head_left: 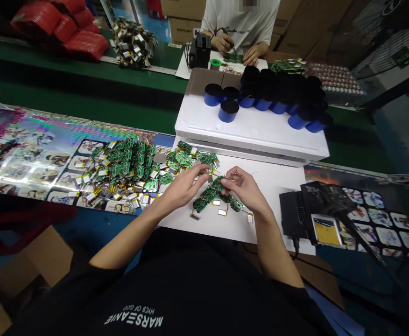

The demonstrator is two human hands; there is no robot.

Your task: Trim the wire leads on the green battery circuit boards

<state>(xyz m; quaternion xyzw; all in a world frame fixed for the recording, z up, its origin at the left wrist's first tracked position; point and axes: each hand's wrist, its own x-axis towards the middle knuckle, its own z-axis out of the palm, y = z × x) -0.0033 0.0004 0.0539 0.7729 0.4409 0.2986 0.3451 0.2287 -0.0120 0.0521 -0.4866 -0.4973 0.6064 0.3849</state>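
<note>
My right hand (244,189) pinches the upper end of a green circuit board (211,192), part of a row of boards above the white work surface (176,218). My left hand (186,185) is just left of it, thumb and fingers stretched out and a little apart; I see nothing clearly held there. Below the hands, small silver battery cells (222,212) with yellow ends lie on the surface, some wired to boards. Another green board (237,204) lies under my right hand. More loose boards (179,159) are spread just beyond my left hand.
A large heap of boards with batteries (130,161) lies left. Ahead, a white foam box (253,135) carries blue-and-black cups (228,111). A black device (297,212) and a yellow sponge tray (326,231) stand right. Opposite, a person's hands (225,44) work on a board.
</note>
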